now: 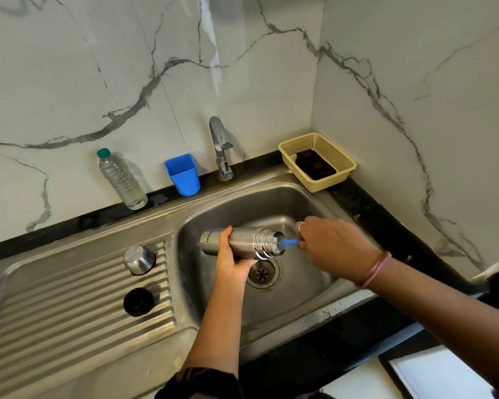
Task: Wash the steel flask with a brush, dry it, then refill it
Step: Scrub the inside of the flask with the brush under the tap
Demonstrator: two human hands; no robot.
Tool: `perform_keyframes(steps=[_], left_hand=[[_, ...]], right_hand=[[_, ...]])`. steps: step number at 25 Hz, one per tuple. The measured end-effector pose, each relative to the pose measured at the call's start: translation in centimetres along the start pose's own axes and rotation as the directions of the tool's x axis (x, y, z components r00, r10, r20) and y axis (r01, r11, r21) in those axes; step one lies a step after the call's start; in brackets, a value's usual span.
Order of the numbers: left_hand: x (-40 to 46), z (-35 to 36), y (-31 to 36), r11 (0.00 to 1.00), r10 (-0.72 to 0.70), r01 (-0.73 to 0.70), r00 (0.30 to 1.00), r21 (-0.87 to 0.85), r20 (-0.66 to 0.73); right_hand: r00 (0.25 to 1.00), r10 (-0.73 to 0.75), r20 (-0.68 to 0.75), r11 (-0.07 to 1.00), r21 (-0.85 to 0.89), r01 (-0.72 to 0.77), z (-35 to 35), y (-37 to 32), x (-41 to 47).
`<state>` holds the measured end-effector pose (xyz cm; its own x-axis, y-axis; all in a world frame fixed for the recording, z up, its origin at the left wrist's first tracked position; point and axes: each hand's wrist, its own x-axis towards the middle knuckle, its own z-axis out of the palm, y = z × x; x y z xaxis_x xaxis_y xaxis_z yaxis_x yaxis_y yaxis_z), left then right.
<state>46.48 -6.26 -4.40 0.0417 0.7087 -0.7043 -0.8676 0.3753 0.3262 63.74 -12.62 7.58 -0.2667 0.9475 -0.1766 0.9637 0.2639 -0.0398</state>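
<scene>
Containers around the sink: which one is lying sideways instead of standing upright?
The steel flask, held horizontally over the sink basin by the left hand. The plastic bottle and blue cup stand upright on the counter.

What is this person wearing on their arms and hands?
Both forearms are bare. The right hand has a thin silver ring on one finger and pink thread bands around the wrist. The left hand shows no jewellery. A dark patterned sleeve shows at the left elbow.

steel flask point(242, 243), blue brush point(289, 242), blue cup point(183, 174), perhaps cream basket point(317, 161)
</scene>
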Motion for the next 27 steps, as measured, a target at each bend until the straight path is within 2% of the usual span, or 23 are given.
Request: perform_keyframes(steps=[5,11,15,18,20,24,27], left_hand=[[0.8,-0.4,-0.4,0.999,0.008,-0.008,1.0,-0.048,-0.014],[1.1,-0.6,-0.3,0.996,0.006,-0.005,1.0,-0.085,0.013],[0.6,-0.3,0.4,0.997,-0.026,0.032,0.997,-0.075,0.073],[0.3,0.2,0.1,0.997,-0.007,0.013,0.997,-0.081,0.076],[0.3,0.3,0.1,0.997,0.009,-0.004,0.997,-0.076,0.076],[0.7,0.1,1.0,0.998,0.018,-0.016,0.999,-0.067,0.033],[0.5,0.2,1.0,0.997,0.005,-0.002,0.999,-0.08,0.032]], right_hand=[[0.999,0.028,-0.031,0.986,-0.161,-0.033,-1.4,1.0,-0.9],[0.997,-0.001,0.079,0.999,-0.051,0.005,-0.2,0.8,1.3],[0.989,-0.033,0.147,0.997,-0.057,0.042,-2.0,2.2,-0.1],[0.999,0.013,0.03,0.997,-0.076,-0.011,-1.1,0.2,0.5],[0.999,-0.017,-0.046,0.995,-0.096,0.012,-0.3,-0.9,1.1],[0.995,-0.069,-0.071,0.979,-0.199,0.054,-2.1,0.9,0.4],[0.977,-0.097,-0.188,0.96,-0.277,0.042,-2.6,0.5,-0.1]])
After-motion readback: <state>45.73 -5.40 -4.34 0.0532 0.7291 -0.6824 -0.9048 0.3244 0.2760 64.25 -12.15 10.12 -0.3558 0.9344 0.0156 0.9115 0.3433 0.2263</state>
